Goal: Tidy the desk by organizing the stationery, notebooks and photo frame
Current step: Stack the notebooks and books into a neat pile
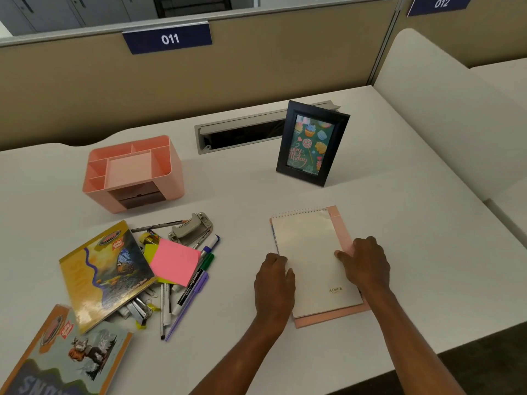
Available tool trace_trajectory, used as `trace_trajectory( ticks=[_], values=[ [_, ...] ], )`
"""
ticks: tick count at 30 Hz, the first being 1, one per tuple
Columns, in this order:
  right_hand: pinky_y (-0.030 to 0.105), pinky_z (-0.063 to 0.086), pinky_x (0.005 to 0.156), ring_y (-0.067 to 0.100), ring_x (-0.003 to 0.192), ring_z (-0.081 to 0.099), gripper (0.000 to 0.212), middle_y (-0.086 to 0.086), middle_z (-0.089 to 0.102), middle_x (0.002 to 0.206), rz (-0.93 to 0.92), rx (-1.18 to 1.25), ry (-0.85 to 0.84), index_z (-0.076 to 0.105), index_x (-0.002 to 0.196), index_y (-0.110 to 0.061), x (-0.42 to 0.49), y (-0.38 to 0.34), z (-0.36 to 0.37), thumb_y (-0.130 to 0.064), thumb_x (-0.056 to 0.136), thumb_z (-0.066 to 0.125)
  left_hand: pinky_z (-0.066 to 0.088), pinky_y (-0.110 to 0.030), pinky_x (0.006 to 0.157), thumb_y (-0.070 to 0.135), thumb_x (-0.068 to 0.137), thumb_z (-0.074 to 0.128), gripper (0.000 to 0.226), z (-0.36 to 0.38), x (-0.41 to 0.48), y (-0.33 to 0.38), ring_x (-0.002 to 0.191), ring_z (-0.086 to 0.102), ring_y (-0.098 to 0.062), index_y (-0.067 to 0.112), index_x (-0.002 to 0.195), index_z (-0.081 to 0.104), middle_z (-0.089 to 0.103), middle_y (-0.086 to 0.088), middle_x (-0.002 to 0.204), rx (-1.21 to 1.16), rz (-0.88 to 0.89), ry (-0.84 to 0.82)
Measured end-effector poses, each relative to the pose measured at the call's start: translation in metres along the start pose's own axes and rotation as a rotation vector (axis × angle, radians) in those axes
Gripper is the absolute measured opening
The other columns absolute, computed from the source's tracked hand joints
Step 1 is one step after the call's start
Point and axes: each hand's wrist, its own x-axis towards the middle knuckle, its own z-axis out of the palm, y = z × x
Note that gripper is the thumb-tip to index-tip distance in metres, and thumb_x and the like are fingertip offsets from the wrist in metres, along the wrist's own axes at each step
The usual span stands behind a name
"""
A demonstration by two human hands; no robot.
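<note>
A cream spiral notepad lies stacked on a pink notebook at the desk's right front. My left hand rests at the stack's left edge and my right hand presses on its right edge; both touch it with curled fingers. A black photo frame stands upright behind the stack. A pink desk organizer sits empty at the left. In front of it lies a heap of pens and markers, pink sticky notes, a hole punch and two picture notebooks.
A grey cable slot is cut into the white desk behind the frame. A beige partition labelled 011 closes off the back, and a white side divider stands at the right.
</note>
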Motion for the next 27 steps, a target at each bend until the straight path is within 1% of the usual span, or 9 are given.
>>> trace_trajectory(
  ticks=[4, 11, 14, 16, 18, 20, 22, 25, 27],
  values=[
    [0.031, 0.038, 0.068, 0.030, 0.101, 0.054, 0.040, 0.010, 0.053, 0.104, 0.006, 0.026, 0.014, 0.060, 0.101, -0.005, 0.001, 0.003, 0.002, -0.042, 0.087, 0.063, 0.042, -0.019, 0.077, 0.018, 0.090, 0.058, 0.023, 0.001, -0.002, -0.002, 0.094, 0.059, -0.015, 0.009, 0.111, 0.062, 0.058, 0.001, 0.110, 0.026, 0.011, -0.009],
    [0.033, 0.043, 0.067, 0.031, 0.093, 0.056, 0.041, 0.012, 0.055, 0.101, -0.010, 0.036, 0.023, 0.060, 0.095, -0.004, 0.005, 0.008, 0.006, -0.043, 0.085, 0.065, 0.047, -0.024, 0.075, 0.019, 0.087, 0.062, 0.017, 0.000, 0.000, -0.005, 0.089, 0.059, -0.016, 0.007, 0.099, 0.063, 0.058, 0.000, 0.102, -0.023, 0.007, -0.013],
    [0.036, 0.049, 0.068, 0.033, 0.091, 0.058, 0.044, 0.014, 0.057, 0.101, 0.005, 0.047, 0.001, 0.062, 0.093, -0.003, 0.007, 0.009, 0.004, -0.045, 0.083, 0.066, 0.038, -0.016, 0.073, 0.025, 0.087, 0.064, 0.021, -0.008, 0.005, -0.011, 0.088, 0.054, -0.009, 0.010, 0.101, 0.063, 0.060, 0.000, 0.102, -0.070, 0.020, -0.038],
    [0.042, 0.052, 0.074, 0.037, 0.095, 0.058, 0.047, 0.018, 0.057, 0.106, 0.019, 0.060, 0.031, 0.063, 0.101, -0.002, 0.005, 0.005, 0.000, -0.046, 0.084, 0.065, 0.039, -0.016, 0.071, 0.027, 0.087, 0.064, 0.019, -0.024, 0.009, -0.017, 0.085, 0.052, -0.005, 0.012, 0.100, 0.063, 0.062, 0.002, 0.100, -0.093, 0.050, -0.010],
    [0.047, 0.050, 0.078, 0.042, 0.100, 0.056, 0.048, 0.023, 0.055, 0.110, -0.005, 0.083, 0.141, 0.062, 0.111, 0.001, 0.001, -0.005, -0.004, -0.041, 0.087, 0.063, 0.047, -0.022, 0.069, 0.022, 0.086, 0.065, 0.013, -0.052, 0.015, -0.029, 0.084, 0.056, -0.007, 0.012, 0.094, 0.065, 0.063, 0.002, 0.096, -0.125, 0.045, 0.100],
    [0.048, 0.049, 0.081, 0.043, 0.100, 0.056, 0.042, 0.023, 0.055, 0.111, -0.070, 0.153, 0.237, 0.061, 0.113, 0.000, -0.005, -0.022, -0.004, -0.035, 0.089, 0.062, 0.049, -0.028, 0.071, 0.015, 0.086, 0.064, 0.007, -0.091, 0.023, -0.053, 0.084, 0.057, -0.011, 0.011, 0.090, 0.065, 0.063, 0.000, 0.092, -0.120, -0.006, 0.260],
    [0.043, 0.049, 0.081, 0.039, 0.098, 0.060, 0.033, 0.019, 0.057, 0.112, -0.174, 0.276, 0.265, 0.063, 0.110, -0.004, -0.012, -0.046, 0.000, -0.029, 0.089, 0.062, 0.047, -0.031, 0.077, 0.013, 0.086, 0.060, 0.007, -0.138, 0.028, -0.086, 0.087, 0.055, -0.014, 0.010, 0.091, 0.064, 0.061, -0.001, 0.094, -0.060, -0.112, 0.406],
    [0.032, 0.046, 0.074, 0.026, 0.085, 0.063, 0.021, 0.011, 0.061, 0.107, -0.348, 0.447, 0.189, 0.065, 0.104, -0.008, -0.027, -0.095, 0.011, -0.022, 0.088, 0.066, 0.044, -0.032, 0.076, 0.014, 0.086, 0.057, 0.016, -0.214, 0.017, -0.142, 0.093, 0.056, -0.023, 0.008, 0.098, 0.065, 0.059, -0.006, 0.101, 0.070, -0.326, 0.589],
    [0.035, 0.050, 0.073, 0.019, 0.079, 0.060, 0.020, 0.006, 0.062, 0.101, -0.474, 0.497, 0.097, 0.065, 0.102, -0.010, -0.040, -0.134, 0.024, -0.022, 0.086, 0.068, 0.045, -0.037, 0.076, 0.016, 0.084, 0.059, 0.021, -0.252, -0.004, -0.179, 0.096, 0.056, -0.032, 0.008, 0.102, 0.065, 0.058, -0.012, 0.104, 0.172, -0.424, 0.640]
  ],
)
